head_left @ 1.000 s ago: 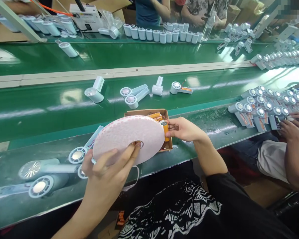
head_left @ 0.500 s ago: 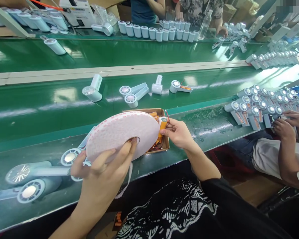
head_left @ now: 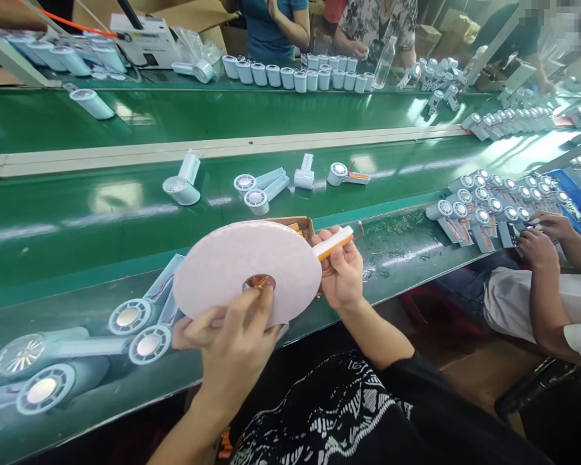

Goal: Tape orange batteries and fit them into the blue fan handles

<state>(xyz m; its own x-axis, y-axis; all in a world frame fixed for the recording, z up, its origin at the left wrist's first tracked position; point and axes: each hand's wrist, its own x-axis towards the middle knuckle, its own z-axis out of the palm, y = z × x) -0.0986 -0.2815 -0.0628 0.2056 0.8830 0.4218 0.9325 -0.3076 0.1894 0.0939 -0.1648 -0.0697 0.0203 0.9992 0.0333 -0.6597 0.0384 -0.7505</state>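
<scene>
In the head view, a dark green surface (head_left: pixel 392 278) runs slantwise along the near side, scuffed and shiny under the light. Beyond it lies a smooth green belt (head_left: pixel 39 200), then a cream rail (head_left: pixel 290 138) and a second green belt (head_left: pixel 198 116), both belts streaked with reflections. The left hand (head_left: pixel 237 336) has its fingers bent round a large white roll of tape (head_left: pixel 213 258), tips at the centre hole, holding it up over the surface. The right hand (head_left: pixel 341 271) is closed to a pinch on an orange battery (head_left: pixel 332 244) with a white strip along it, at the right edge of the roll. A cardboard box (head_left: pixel 306 225) on the surface is mostly hidden behind the roll. Pale blue fans (head_left: pixel 128 316) lie at the left of the surface, and more lie scattered on the nearer belt. At the right, a co-worker's hands (head_left: pixel 537 242) are beside a cluster of fans, near a blue tray (head_left: pixel 566 187). Across the room, people stand behind a row of pale cups (head_left: pixel 274 75), a clear bottle (head_left: pixel 385 62) and a white machine (head_left: pixel 145 42)
</scene>
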